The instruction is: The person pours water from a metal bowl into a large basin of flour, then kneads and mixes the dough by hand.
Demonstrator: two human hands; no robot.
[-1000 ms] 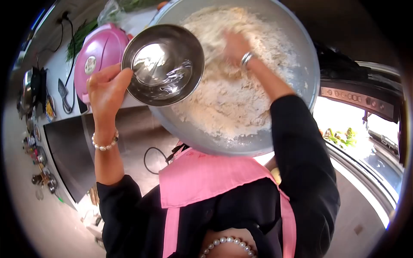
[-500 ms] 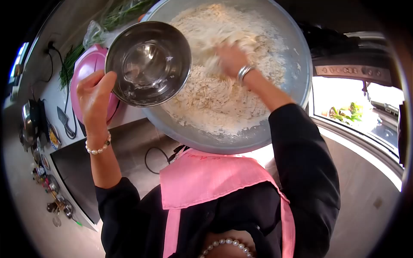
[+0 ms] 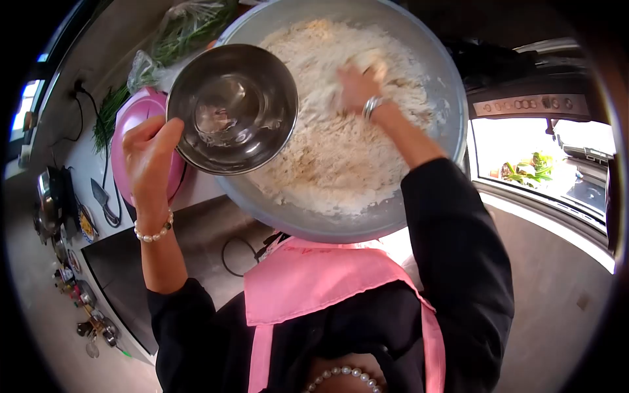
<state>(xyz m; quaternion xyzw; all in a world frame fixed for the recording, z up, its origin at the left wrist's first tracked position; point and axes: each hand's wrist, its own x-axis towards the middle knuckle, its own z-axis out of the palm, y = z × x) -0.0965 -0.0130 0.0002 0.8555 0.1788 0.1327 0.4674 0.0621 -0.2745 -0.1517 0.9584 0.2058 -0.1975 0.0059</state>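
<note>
My left hand (image 3: pixel 152 150) grips the rim of a shiny steel bowl (image 3: pixel 229 141), thumb over the edge. The bowl is tilted, and a little clear liquid shows in it. It overlaps the left side of a large grey basin (image 3: pixel 295 219) in this view. Loose, shaggy flour (image 3: pixel 341 167) fills much of the basin, with clumps through it. Down in the flour is my right hand (image 3: pixel 360 90), whose fingers are smeared by motion and partly hidden. A pale lump lies beside that hand.
A pink rounded container (image 3: pixel 134 114) stands on the counter left of the basin. Behind it are green stalks in a clear bag (image 3: pixel 190 29). A dark trowel-shaped tool (image 3: pixel 101 196) and a cable lie farther left. Stove-like knobs (image 3: pixel 524 105) are at the right.
The steel bowl has moved slightly right and down in view. My right hand has shifted a little within the basin, and the flour around it is stirred differently.
</note>
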